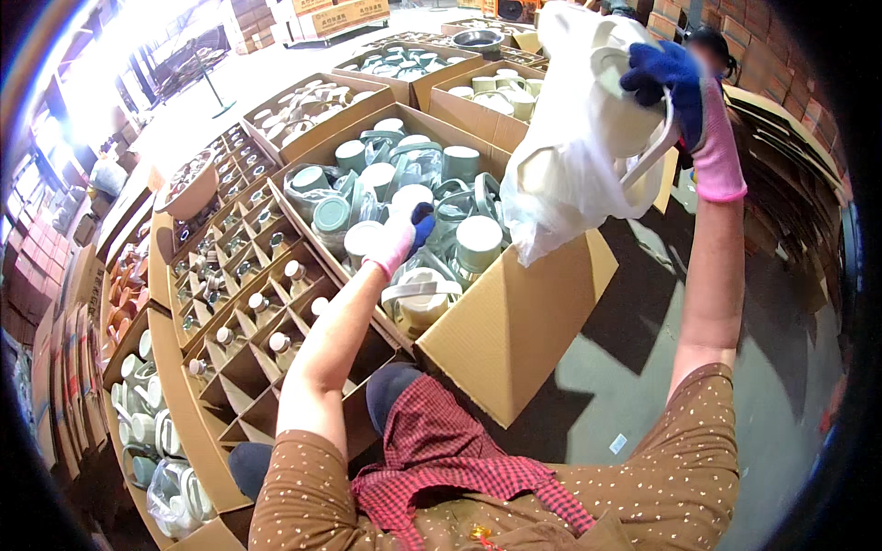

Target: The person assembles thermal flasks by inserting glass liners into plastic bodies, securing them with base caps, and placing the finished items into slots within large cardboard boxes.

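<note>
My right hand (pixel 678 90), in a blue and pink glove, is raised at the upper right. It is closed on a translucent plastic bag (pixel 560 184) with cream-white plastic pieces inside, one with a curved handle strap. My left hand (pixel 401 241), gloved alike, reaches into a large open carton (pixel 510 340). Its fingers curl beside a white round lid; what they grip, if anything, is hidden. Around it in the carton stand several green and white lidded cups (pixel 478 243) with strap handles, some wrapped in clear plastic.
Left of the carton is a divided box (pixel 230 381) of clear bottles, some with pale caps. A tan basin (pixel 190 188) stands on its far part. More cartons of lids (pixel 308 112) lie beyond. Flattened cardboard (pixel 772 147) is stacked at the right, and a white scrap (pixel 617 444) is on the floor.
</note>
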`<state>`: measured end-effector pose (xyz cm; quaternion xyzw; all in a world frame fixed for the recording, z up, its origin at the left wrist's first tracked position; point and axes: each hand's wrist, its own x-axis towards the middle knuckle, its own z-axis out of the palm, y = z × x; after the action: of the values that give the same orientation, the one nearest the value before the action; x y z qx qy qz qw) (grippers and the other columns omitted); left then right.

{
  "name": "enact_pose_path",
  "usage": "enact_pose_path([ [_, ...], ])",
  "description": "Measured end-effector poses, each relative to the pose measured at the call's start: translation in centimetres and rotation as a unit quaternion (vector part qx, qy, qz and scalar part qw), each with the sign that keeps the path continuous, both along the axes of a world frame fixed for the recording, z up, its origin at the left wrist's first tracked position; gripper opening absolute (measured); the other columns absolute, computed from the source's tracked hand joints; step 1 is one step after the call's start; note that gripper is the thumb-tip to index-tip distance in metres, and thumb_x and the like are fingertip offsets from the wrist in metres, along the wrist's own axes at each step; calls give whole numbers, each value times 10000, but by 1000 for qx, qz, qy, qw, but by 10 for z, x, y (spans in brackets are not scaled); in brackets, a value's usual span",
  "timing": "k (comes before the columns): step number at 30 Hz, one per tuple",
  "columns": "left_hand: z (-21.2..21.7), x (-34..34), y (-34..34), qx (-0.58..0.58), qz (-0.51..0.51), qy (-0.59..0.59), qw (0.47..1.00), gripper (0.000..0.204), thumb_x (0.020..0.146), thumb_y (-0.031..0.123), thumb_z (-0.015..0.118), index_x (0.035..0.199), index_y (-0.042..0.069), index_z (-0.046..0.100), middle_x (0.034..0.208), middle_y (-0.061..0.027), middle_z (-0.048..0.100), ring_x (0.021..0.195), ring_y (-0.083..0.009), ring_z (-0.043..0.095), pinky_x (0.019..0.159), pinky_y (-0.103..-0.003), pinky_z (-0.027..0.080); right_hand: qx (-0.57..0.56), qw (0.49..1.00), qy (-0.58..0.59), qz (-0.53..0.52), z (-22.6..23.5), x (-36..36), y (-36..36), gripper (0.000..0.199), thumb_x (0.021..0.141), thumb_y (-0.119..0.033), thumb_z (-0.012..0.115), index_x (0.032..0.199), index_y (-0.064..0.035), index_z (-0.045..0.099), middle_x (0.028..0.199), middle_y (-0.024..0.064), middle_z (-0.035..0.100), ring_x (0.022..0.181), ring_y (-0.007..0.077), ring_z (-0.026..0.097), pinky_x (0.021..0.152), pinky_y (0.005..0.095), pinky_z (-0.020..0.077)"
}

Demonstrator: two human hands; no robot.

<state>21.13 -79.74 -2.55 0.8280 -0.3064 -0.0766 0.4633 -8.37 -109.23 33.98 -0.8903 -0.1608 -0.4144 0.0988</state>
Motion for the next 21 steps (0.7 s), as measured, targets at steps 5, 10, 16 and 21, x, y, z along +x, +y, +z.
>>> enact_pose_path([
  [5,-39,36,-84,-27,-46,-284,957,386,955,138,649,1313,12,579,1124,-215,659,995,-336,628,913,-434,492,68,994,7,90,3,27,-46,299,944,-141,645,1225,-40,664,977,75,709,808,137,662,731,265,544],
  [10,-8,24,-120,218,-47,-252,942,555,927,519,597,1250,68,626,1217,-235,631,1107,-409,625,949,-489,507,141,987,45,58,1,45,-34,298,995,-238,570,1223,-82,682,939,54,702,781,117,634,716,263,506],
  [16,7,-27,-123,265,-226,-287,893,229,874,246,618,1012,108,737,1093,-180,697,994,-341,683,854,-452,545,147,984,43,89,0,50,4,258,996,-181,579,1146,-12,703,892,65,721,708,121,629,680,252,507],
  [21,-9,-43,-77,65,-213,-82,971,394,829,254,731,1174,66,698,1101,-159,713,1049,-320,658,946,-387,498,205,978,22,33,-7,38,39,219,960,-78,573,1125,-27,708,802,60,685,647,124,638,602,258,504],
])
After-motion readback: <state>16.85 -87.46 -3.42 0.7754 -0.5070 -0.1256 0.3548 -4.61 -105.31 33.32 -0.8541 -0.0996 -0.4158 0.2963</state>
